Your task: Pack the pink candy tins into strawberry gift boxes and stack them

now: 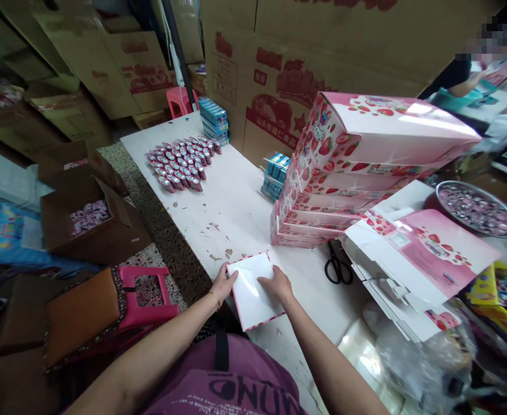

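On the white table (231, 213), my open left hand (224, 283) and right hand (275, 286) press flat on a pink-edged card (250, 291); uneven pressure could crease it, or a push could skid it sideways.

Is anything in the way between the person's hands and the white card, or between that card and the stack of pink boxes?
Nothing visible: the left hand and right hand rest directly on the white card. Only the scuffed tabletop lies between the card and the stack of pink boxes.
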Demonstrator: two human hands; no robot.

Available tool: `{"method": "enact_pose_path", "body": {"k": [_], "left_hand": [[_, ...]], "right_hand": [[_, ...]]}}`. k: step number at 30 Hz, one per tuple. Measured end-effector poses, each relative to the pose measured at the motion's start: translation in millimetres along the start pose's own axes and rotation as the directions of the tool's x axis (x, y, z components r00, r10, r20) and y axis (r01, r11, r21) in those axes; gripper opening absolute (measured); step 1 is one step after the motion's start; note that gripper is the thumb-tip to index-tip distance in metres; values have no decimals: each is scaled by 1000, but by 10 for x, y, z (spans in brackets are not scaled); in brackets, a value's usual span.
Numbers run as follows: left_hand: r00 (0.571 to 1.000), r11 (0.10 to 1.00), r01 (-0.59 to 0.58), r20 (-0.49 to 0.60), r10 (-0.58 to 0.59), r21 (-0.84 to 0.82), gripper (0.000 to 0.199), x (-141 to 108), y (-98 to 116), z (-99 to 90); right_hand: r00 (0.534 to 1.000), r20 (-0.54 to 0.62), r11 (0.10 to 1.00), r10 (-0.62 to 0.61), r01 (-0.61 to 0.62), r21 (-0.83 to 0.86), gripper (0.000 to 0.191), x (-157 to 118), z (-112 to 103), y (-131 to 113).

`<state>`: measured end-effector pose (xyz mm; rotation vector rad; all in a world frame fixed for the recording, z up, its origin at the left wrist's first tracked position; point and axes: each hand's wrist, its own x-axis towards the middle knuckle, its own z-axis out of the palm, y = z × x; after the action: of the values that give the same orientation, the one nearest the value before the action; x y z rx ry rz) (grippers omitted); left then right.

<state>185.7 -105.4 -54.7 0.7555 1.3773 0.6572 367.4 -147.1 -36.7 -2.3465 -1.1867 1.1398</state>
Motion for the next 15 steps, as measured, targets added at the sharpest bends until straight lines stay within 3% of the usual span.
{"method": "enact_pose_path", "body": {"k": [1,3,4,6,8,10,12,15], "left_hand": [[1000,999,2,-16,-3,-53,50,-54,70,-79],[995,975,-87,-67,74,-203,41,-153,241,-311],[984,947,-166,-102,143,-274,39,-193,330,-455],[938,874,-341,-181,294,-347,40,-249,484,-766],[875,833,-475,-252,414,-284,45,-280,566,-1049],[837,850,-517,-271,476,-101,59,-295,563,-1248],[837,871,-469,-242,491,146,86,-293,510,-1338],[829,832,-408,-229,510,377,111,-240,469,-1327]], "right_hand": [[997,44,997,-55,53,63,51,-63,-27,-133],[946,56,939,-319,307,156,34,-251,-73,-470],[881,40,873,-472,461,159,28,-360,-83,-650],[689,31,690,-724,722,51,23,-536,-61,-955],[510,93,497,-855,857,-137,24,-575,32,-1110],[412,225,351,-883,898,-265,29,-458,181,-1102],[398,347,295,-849,902,-315,34,-279,342,-1004],[465,359,370,-809,878,-304,38,-189,488,-882]]}}
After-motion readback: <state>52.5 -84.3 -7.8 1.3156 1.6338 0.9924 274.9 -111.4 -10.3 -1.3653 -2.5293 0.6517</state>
